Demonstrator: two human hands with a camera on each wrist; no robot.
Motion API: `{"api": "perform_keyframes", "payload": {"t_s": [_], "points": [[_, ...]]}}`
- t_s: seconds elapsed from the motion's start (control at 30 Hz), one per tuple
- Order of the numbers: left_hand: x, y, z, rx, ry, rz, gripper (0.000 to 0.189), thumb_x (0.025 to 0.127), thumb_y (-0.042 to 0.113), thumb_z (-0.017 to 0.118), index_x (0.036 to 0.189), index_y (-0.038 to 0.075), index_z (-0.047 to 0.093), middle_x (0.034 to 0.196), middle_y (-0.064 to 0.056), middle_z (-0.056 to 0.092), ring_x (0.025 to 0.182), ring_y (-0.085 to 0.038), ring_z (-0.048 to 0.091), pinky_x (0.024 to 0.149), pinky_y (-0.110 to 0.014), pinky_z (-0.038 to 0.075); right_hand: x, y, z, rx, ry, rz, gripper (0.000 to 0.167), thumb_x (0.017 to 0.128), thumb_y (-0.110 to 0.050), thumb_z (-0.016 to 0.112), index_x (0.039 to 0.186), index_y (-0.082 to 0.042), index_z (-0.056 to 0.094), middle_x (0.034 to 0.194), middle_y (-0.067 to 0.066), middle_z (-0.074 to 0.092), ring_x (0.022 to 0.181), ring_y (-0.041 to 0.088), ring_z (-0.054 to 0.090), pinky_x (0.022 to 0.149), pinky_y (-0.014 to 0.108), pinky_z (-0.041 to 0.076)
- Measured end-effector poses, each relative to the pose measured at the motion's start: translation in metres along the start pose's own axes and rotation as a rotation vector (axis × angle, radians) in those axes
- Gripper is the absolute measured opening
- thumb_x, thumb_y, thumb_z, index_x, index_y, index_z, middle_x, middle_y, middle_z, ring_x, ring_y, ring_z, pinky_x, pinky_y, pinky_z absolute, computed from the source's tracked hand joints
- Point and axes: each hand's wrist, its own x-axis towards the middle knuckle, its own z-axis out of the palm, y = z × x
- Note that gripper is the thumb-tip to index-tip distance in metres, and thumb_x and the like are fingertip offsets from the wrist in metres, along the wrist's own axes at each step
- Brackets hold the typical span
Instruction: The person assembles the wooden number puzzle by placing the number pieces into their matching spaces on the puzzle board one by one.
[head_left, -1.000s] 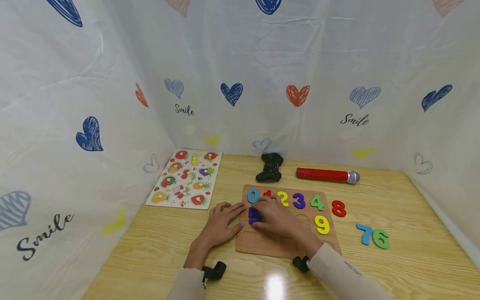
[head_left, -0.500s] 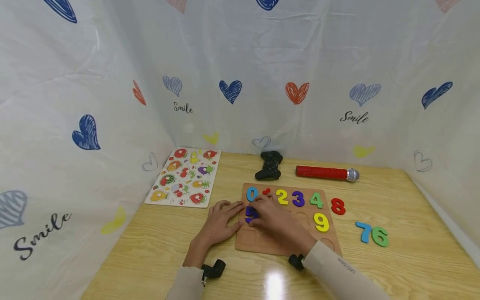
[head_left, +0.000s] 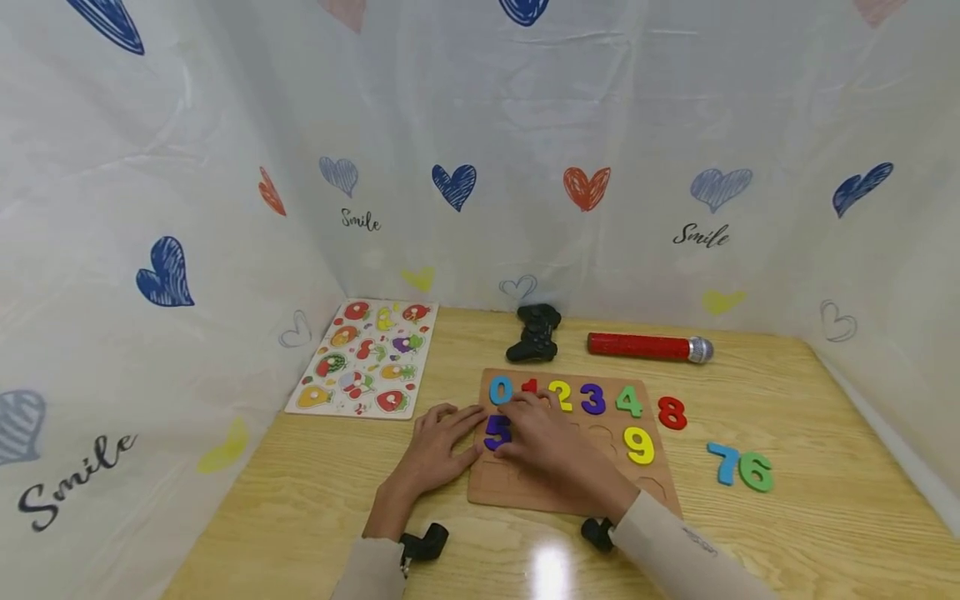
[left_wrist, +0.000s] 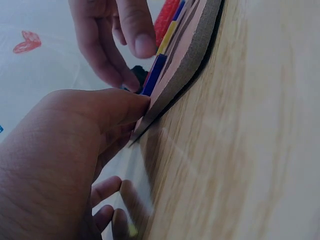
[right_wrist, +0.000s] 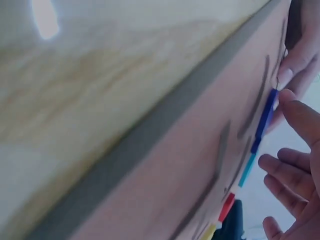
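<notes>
A brown wooden number board (head_left: 525, 493) lies on the table, with the 0, 1, 2, 3, 4 and 9 in its recesses. The purple number 5 (head_left: 497, 432) sits in the second row at the left, upright. My right hand (head_left: 551, 437) is over the board just right of the 5, fingers spread and loosely bent; in the right wrist view its thumb (right_wrist: 295, 112) is beside the blue-purple piece's edge. My left hand (head_left: 435, 450) rests at the board's left edge, index fingertip and thumb touching it. The red 1 (head_left: 530, 387) is partly hidden behind the right fingers.
Loose pieces lie right of the board: a red 8 (head_left: 672, 412), blue 7 (head_left: 723, 462) and green 6 (head_left: 756, 472). Behind it are a black game controller (head_left: 536, 333) and a red toy microphone (head_left: 648, 347). A fruit puzzle board (head_left: 358, 358) lies at the back left.
The 5, tilted and partly covered by my right fingers earlier, now shows more fully and straighter in its place. My right fingers have eased off it; my left hand stays at the board's edge.
</notes>
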Motion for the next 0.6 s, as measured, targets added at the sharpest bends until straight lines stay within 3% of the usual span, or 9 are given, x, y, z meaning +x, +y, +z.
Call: {"api": "perform_keyframes", "payload": {"t_s": [0.27, 0.6], "points": [[0.001, 0.002, -0.002, 0.002, 0.007, -0.001, 0.053, 0.099, 0.044, 0.058, 0.147, 0.022, 0.054, 0.151, 0.003, 0.049, 0.133, -0.032, 0.038, 0.104, -0.059, 0.026, -0.020, 0.009, -0.017, 0.045, 0.007, -0.038, 0.032, 0.095, -0.037, 0.069, 0.120, -0.017, 0.068, 0.127, -0.003, 0.064, 0.134, 0.024, 0.044, 0.111, 0.064, 0.019], [-0.001, 0.001, 0.003, 0.004, 0.024, -0.002, 0.052, 0.099, 0.044, 0.058, 0.146, 0.021, 0.056, 0.151, 0.003, 0.049, 0.131, -0.033, 0.039, 0.101, -0.059, 0.027, -0.047, 0.022, -0.026, 0.052, 0.054, 0.000, 0.044, 0.093, -0.035, 0.073, 0.129, -0.011, 0.067, 0.129, 0.004, 0.063, 0.130, 0.030, 0.048, 0.107, 0.061, 0.027]]}}
